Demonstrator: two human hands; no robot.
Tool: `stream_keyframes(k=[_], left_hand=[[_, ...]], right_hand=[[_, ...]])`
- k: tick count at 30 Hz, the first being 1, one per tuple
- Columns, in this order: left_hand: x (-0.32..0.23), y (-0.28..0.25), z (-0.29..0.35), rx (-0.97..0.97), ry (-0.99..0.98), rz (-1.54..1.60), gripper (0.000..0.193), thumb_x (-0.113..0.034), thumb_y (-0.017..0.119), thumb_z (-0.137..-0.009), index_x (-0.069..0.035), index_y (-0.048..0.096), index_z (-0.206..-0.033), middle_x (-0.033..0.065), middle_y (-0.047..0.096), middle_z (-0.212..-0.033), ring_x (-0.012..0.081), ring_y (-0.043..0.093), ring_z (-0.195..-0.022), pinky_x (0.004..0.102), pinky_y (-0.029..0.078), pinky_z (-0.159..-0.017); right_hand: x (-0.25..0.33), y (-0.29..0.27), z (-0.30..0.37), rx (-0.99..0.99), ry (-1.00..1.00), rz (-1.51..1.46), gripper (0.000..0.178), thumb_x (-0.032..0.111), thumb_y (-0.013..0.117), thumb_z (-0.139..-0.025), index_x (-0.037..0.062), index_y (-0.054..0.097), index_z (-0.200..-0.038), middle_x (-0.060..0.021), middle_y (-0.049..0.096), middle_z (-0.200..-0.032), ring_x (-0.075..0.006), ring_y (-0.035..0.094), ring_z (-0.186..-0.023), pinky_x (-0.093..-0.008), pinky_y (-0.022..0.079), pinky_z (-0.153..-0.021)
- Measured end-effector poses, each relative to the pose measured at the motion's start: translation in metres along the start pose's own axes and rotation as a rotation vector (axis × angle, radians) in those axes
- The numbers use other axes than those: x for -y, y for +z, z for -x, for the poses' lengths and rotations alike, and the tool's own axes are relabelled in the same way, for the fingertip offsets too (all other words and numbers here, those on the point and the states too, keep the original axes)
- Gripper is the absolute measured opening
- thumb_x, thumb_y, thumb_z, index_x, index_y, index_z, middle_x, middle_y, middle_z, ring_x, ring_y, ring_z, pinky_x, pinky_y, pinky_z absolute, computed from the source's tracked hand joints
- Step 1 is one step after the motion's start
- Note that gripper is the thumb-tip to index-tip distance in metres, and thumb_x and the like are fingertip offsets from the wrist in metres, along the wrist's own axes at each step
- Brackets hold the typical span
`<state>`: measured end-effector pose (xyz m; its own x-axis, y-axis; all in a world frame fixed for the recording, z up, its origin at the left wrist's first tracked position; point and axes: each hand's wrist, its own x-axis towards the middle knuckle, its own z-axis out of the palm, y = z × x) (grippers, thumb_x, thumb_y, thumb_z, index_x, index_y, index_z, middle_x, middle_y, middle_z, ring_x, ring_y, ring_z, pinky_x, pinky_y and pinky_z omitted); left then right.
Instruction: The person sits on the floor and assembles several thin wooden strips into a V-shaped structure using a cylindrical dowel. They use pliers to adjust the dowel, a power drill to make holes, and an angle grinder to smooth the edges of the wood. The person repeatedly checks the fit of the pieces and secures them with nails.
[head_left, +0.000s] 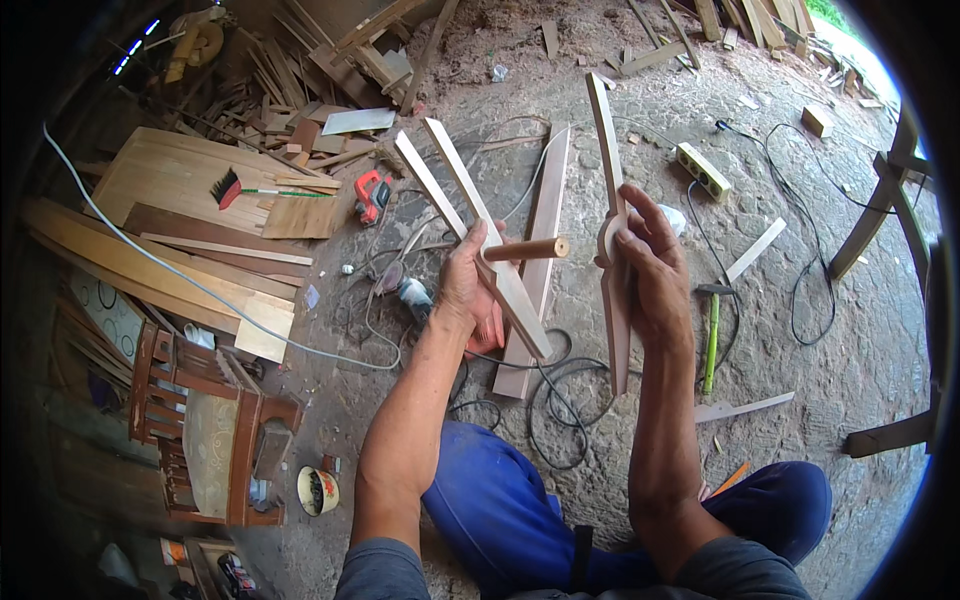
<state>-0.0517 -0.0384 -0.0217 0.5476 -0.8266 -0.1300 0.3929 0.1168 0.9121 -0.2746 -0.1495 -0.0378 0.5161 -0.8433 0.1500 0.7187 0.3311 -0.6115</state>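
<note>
My left hand (pixel 462 278) is closed around a pair of pale wooden legs (pixel 522 318), whose two upper ends spread apart beyond my fingers. From their middle a round wooden dowel (pixel 532 249) sticks out to the right, its end free. My right hand (pixel 655 262) grips a separate long wooden leg (pixel 604 135), held nearly upright, with a rounded bulge (pixel 608 240) at its middle. The dowel's end points toward that bulge, with a gap between them. Beneath the left hand, partly hidden, lie a blue-grey power tool (pixel 414 294) and a red object (pixel 487 330).
A long plank (pixel 553 190) and loose black cables (pixel 560 455) lie on the rough floor. To the right are a power strip (pixel 703 172), a green-handled hammer (pixel 711 345) and a wooden stand (pixel 860 240). A red power tool (pixel 373 197) sits left, near stacked boards (pixel 180 175).
</note>
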Motion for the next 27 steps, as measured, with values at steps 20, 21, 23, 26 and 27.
stream_keyframes(k=[20, 21, 23, 26, 27], left_hand=[[0.013, -0.009, -0.017, -0.056, -0.033, -0.121, 0.042, -0.045, 0.058, -0.103, -0.005, 0.063, -0.115, 0.0078, 0.067, -0.086, 0.023, 0.066, -0.073, 0.0384, 0.055, -0.067], [0.014, -0.01, -0.018, -0.05, -0.021, -0.12, 0.042, -0.045, 0.058, -0.103, -0.005, 0.062, -0.115, 0.0077, 0.067, -0.087, 0.0229, 0.066, -0.073, 0.0383, 0.055, -0.067], [0.014, -0.011, -0.019, -0.072, -0.031, -0.112, 0.041, -0.044, 0.057, -0.104, -0.005, 0.062, -0.114, 0.0074, 0.066, -0.089, 0.0226, 0.065, -0.073, 0.0381, 0.055, -0.067], [0.013, -0.008, -0.02, -0.062, -0.003, -0.131, 0.04, -0.044, 0.056, -0.105, -0.005, 0.061, -0.112, 0.0077, 0.066, -0.086, 0.0212, 0.066, -0.072, 0.0364, 0.055, -0.065], [0.013, -0.007, -0.02, -0.061, 0.01, -0.166, 0.039, -0.044, 0.056, -0.105, -0.005, 0.06, -0.112, 0.0079, 0.066, -0.085, 0.0207, 0.066, -0.071, 0.036, 0.055, -0.065]], right_hand=[[-0.017, -0.002, -0.006, 0.013, 0.114, -0.313, 0.065, -0.014, 0.046, -0.083, -0.0059, 0.05, -0.147, -0.0178, 0.062, -0.138, -0.021, 0.068, -0.115, -0.0322, 0.055, -0.101], [-0.018, -0.002, -0.006, 0.022, 0.107, -0.298, 0.065, -0.013, 0.046, -0.084, -0.0036, 0.049, -0.148, -0.0176, 0.063, -0.136, -0.0214, 0.067, -0.115, -0.0316, 0.057, -0.098], [-0.023, -0.002, -0.006, 0.012, 0.114, -0.31, 0.063, -0.012, 0.047, -0.085, -0.0005, 0.048, -0.147, -0.0173, 0.064, -0.132, -0.0229, 0.068, -0.112, -0.0342, 0.06, -0.092], [-0.032, -0.006, -0.007, 0.019, 0.122, -0.459, 0.057, -0.009, 0.049, -0.089, 0.0045, 0.047, -0.144, -0.0163, 0.065, -0.127, -0.0248, 0.07, -0.105, -0.0374, 0.064, -0.079], [-0.035, -0.008, -0.007, 0.041, 0.129, -0.535, 0.055, -0.008, 0.05, -0.09, 0.0062, 0.046, -0.143, -0.0159, 0.066, -0.126, -0.0253, 0.07, -0.102, -0.0383, 0.065, -0.075]])
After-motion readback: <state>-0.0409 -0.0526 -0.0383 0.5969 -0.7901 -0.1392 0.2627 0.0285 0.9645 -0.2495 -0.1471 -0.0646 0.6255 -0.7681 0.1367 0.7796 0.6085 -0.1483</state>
